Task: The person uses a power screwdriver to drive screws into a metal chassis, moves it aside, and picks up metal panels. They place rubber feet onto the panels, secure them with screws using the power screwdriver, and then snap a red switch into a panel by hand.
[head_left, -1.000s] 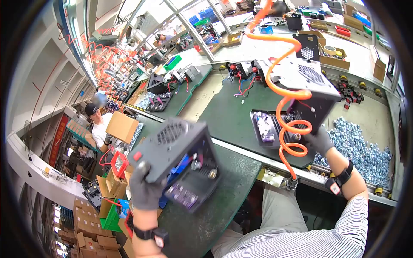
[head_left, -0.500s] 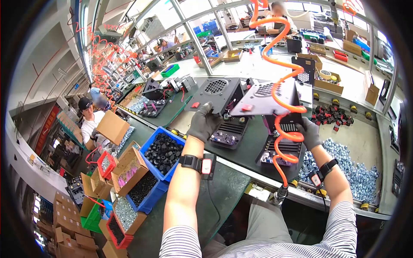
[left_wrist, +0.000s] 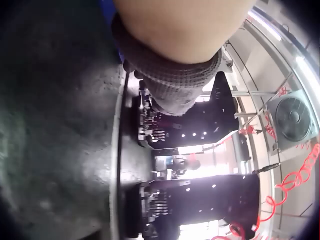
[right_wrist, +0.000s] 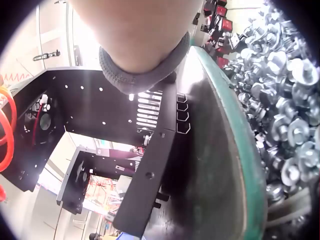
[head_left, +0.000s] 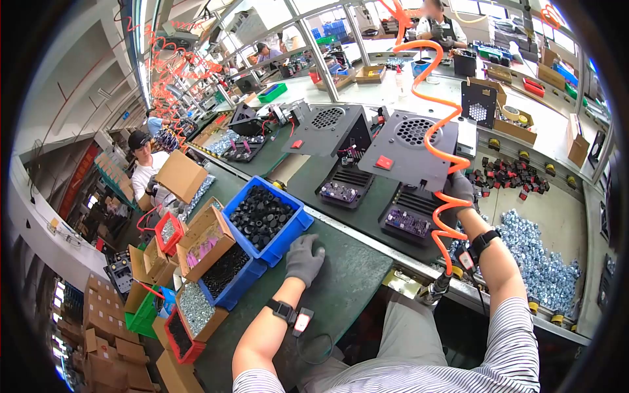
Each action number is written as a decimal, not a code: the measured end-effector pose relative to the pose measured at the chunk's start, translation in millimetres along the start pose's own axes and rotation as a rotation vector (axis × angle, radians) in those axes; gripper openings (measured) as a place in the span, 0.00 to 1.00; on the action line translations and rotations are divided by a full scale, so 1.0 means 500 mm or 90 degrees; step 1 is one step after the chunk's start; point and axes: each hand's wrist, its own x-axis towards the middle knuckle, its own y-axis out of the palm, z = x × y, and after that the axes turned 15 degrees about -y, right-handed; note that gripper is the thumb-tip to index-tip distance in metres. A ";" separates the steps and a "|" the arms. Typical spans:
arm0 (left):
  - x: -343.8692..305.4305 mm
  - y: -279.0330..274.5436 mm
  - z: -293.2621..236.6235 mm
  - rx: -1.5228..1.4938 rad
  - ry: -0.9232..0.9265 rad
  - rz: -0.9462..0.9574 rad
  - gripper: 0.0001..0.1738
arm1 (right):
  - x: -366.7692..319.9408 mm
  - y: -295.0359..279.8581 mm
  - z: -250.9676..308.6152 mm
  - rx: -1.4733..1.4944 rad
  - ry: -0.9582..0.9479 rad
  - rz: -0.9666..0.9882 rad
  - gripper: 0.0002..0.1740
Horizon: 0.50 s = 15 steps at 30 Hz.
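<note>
Extending over the green table (head_left: 354, 262), the left hand (head_left: 305, 260) has a slack, unclenched grip — thumb apart from the fingers, palm down, nothing held — just beside a blue bin (head_left: 301, 223) of black caps (head_left: 262, 216). The right hand (head_left: 460, 188) is at the right edge of the right-side housing (head_left: 411, 147), apparently touching it; its fingers are partly hidden by the panel and the orange coiled hose (head_left: 420, 44), so I cannot tell whether its grip is closed around the metal. This housing stands upright on a green board (right_wrist: 210, 190) past the metal rail (head_left: 341, 226), with the left-side housing (head_left: 314, 141) just beside it. Each has a round vent pattern in its top panel and a red square piece near one corner. Beyond the right hand lies a heap of shiny metal hardware (head_left: 531, 255). Writing is hard to make out: the white-and-red tags on the left wrist (head_left: 303, 321) and right wrist (head_left: 466, 258) carry marks too small to read — likewise the red banner (head_left: 78, 183) at the far left.
</note>
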 end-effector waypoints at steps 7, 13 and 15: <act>-0.084 -0.019 -0.127 -0.039 0.364 0.026 0.22 | -0.052 -0.063 0.045 -0.041 -0.083 0.135 0.35; -0.133 0.086 -0.337 -0.182 0.566 0.238 0.24 | -0.182 -0.266 0.011 -0.087 0.034 0.343 0.26; -0.116 0.119 -0.381 -0.045 0.649 0.185 0.26 | -0.198 -0.342 0.000 -0.180 0.171 0.452 0.26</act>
